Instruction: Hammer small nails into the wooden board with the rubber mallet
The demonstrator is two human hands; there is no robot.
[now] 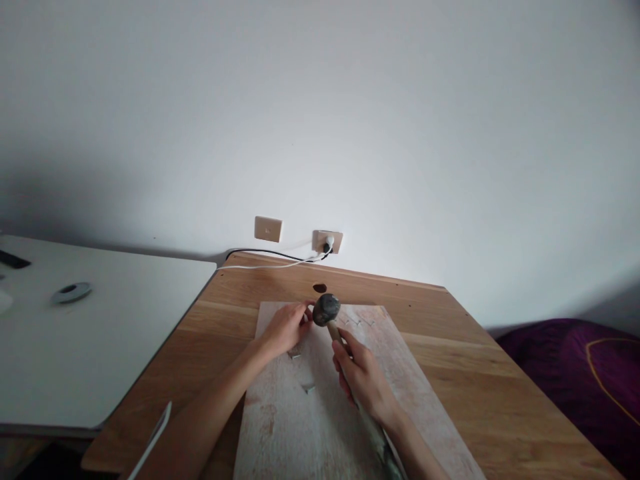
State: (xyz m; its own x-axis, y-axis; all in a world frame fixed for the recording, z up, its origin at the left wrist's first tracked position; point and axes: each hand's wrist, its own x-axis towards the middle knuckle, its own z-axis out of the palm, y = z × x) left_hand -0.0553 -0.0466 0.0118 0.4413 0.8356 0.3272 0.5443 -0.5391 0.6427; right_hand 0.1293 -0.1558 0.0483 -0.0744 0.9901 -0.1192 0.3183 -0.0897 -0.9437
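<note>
My right hand [363, 373] is wrapped around the handle of a rubber mallet [327, 309] with a dark, rounded head. The mallet head is raised over the far part of a pale, whitish wooden board [280, 427]. Close to the left of that head, my left hand [287, 328] has its fingers pinched together near the board's far edge. Whatever they hold is too small or hidden to make out. Two small metal pieces like nails [309, 388] lie on the board nearer to me. Several thin nails [358, 323] show near its far right.
The board lies on a wooden table [450, 380] against a wall. A white table [125, 320] on the left bears a grey ring-shaped object [73, 292]. Cables run to a wall socket [329, 241]. A purple cushioned item [565, 373] is at the right.
</note>
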